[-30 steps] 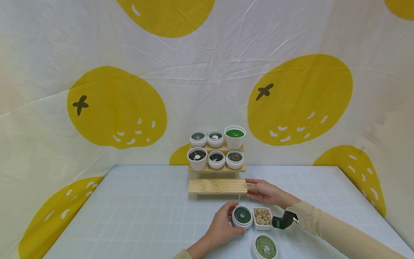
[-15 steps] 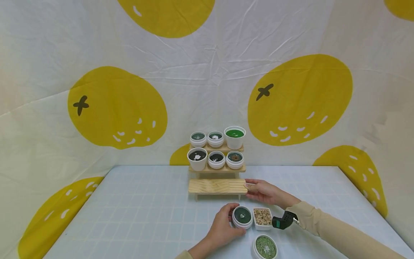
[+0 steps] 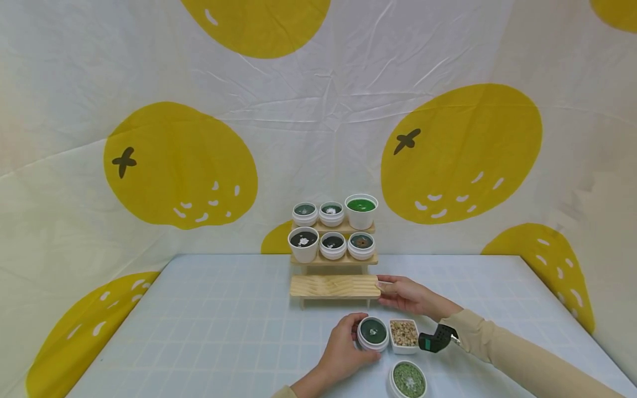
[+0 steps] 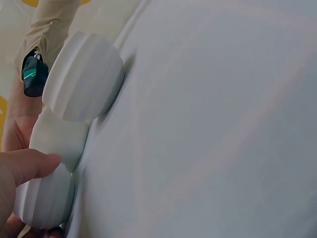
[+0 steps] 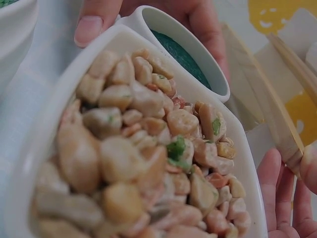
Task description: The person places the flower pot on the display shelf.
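A round, ribbed white bowl [image 3: 373,333] with a dark green surface stands on the table. My left hand [image 3: 343,349] grips it from the left, thumb at the front and fingers behind. At the right end of the lowest wooden shelf [image 3: 330,286], my right hand [image 3: 407,294] pinches the board, thumb at its end and fingers below. Right beside the gripped bowl is a square white dish [image 3: 404,334] of pale, nut-like chunks, which fills much of the right wrist view. Nearer the front stands another ribbed bowl [image 3: 408,380] with green crumbly contents.
Behind the lowest shelf, two more wooden tiers rise. The middle tier [image 3: 332,262] holds a dark-filled cup [image 3: 303,244] and two bowls; the top one holds two bowls and a green-filled cup [image 3: 361,211]. A fruit-printed cloth [image 3: 318,143] hangs behind the table.
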Action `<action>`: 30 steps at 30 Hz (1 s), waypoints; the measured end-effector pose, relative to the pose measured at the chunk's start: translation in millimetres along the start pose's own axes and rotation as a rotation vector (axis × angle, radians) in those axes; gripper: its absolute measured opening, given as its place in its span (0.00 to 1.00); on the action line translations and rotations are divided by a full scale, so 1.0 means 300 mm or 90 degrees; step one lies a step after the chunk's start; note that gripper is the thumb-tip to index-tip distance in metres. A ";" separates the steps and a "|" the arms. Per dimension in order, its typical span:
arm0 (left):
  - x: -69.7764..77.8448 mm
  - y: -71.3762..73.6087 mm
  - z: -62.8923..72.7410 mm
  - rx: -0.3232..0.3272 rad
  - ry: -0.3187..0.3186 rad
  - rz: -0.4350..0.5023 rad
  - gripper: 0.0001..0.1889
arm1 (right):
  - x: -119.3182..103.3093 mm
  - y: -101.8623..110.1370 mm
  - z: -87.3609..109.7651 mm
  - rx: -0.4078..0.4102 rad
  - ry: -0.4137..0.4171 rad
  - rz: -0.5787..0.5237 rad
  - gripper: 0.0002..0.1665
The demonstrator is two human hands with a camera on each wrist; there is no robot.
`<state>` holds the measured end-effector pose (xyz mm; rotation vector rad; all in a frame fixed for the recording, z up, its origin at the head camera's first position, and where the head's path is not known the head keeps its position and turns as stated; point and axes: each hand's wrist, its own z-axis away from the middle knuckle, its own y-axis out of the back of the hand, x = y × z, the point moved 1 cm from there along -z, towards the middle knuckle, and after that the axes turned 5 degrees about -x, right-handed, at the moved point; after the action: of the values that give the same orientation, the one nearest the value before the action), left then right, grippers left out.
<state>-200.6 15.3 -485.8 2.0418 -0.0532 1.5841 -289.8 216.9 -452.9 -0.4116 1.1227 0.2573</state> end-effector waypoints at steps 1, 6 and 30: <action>0.001 0.000 0.001 0.001 0.002 -0.001 0.36 | 0.000 -0.001 0.000 0.000 0.000 0.000 0.39; 0.005 -0.001 0.000 0.006 0.015 -0.013 0.36 | -0.001 -0.003 0.001 -0.002 0.001 -0.002 0.39; 0.011 0.020 0.001 0.001 0.036 0.009 0.35 | 0.003 -0.003 -0.002 0.011 -0.002 -0.015 0.39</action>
<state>-201.6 11.0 -480.6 2.0005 -0.0460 1.6496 -289.5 215.8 -453.7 -0.4085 1.1157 0.2280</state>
